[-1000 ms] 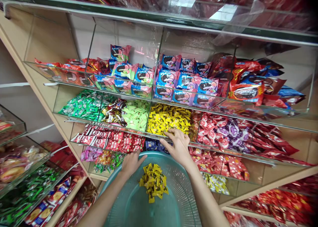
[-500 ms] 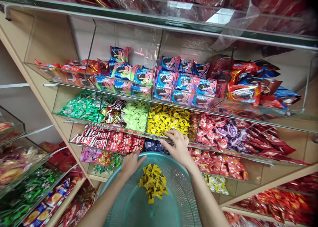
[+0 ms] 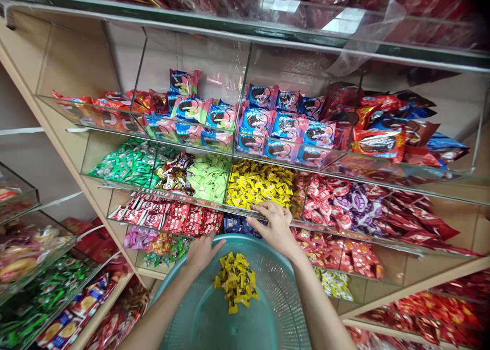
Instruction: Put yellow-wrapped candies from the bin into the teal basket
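Note:
A teal plastic basket (image 3: 268, 289) sits low in front of me, with a small pile of yellow-wrapped candies (image 3: 236, 281) at its far side. My left hand (image 3: 202, 253) is closed over the basket's far left rim, thumb on the inner side; its fingertips are partly hidden. At the front glass edge of the yellow candy compartment (image 3: 260, 184) is my right hand (image 3: 274, 226), fingers slightly bent and thumb apart. I see nothing held in it. It lies just above and beyond the basket's far right rim.
Glass-fronted shelves carry blue-and-pink cookie packs (image 3: 254, 120), green candies (image 3: 126, 161), pale green candies (image 3: 209, 179) and red packets (image 3: 191, 218). Red-and-white candies (image 3: 325, 199) fill a bin to the right. A thick glass shelf edge (image 3: 229, 28) crosses above. More candy bins (image 3: 49, 283) stand at left.
The view has shifted very slightly. Both hands, the basket and the yellow candies look the same as before.

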Motion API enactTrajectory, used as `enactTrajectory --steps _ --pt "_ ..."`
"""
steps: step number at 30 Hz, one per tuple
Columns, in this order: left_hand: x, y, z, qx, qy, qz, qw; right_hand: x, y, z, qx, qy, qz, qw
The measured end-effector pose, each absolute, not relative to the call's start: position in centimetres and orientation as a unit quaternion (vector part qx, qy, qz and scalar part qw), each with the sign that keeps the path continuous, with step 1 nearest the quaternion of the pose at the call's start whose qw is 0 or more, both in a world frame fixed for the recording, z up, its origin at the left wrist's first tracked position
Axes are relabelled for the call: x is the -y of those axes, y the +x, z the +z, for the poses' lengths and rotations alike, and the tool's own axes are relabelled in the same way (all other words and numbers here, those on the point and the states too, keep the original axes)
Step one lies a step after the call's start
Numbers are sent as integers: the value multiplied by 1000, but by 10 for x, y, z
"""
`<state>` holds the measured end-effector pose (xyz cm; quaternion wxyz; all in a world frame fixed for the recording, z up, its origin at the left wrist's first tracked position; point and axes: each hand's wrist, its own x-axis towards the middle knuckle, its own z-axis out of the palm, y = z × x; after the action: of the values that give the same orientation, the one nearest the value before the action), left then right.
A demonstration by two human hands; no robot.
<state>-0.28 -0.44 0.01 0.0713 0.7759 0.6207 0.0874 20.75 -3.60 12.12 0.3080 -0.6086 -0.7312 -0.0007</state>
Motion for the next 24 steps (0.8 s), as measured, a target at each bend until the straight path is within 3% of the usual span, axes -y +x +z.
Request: enactTrajectory --steps 24 --pt "4 -4 2 -613 781 89 80 38 209 118 714 -574 50 397"
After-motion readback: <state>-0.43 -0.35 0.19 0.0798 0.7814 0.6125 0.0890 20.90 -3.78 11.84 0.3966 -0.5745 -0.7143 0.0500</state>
